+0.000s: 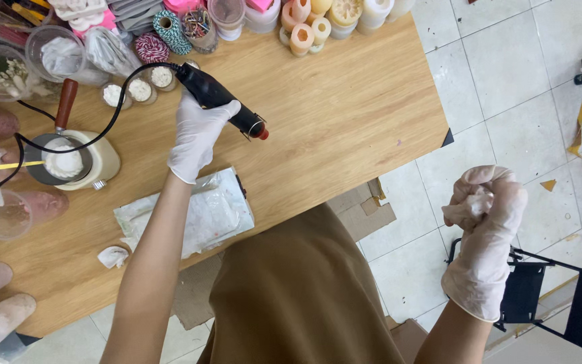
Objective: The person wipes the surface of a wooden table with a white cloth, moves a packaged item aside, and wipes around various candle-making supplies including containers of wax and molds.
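Note:
My left hand (197, 138), in a white glove, grips a black heat gun (220, 100) with a red tip over the wooden table (345, 108); its black cord loops back to the left. My right hand (485, 232), also gloved, is raised off the table's right side over the tiled floor and is closed around a crumpled white tissue (473, 202). Below the left hand lies a sheet of white wrapping (197, 216).
A small melting pot (69, 162) with white wax and a wooden handle sits at the left. Jars, twine spools and candles line the far edge. A crumpled tissue (112, 256) lies near the front edge. A black folding chair (560, 303) stands at the lower right.

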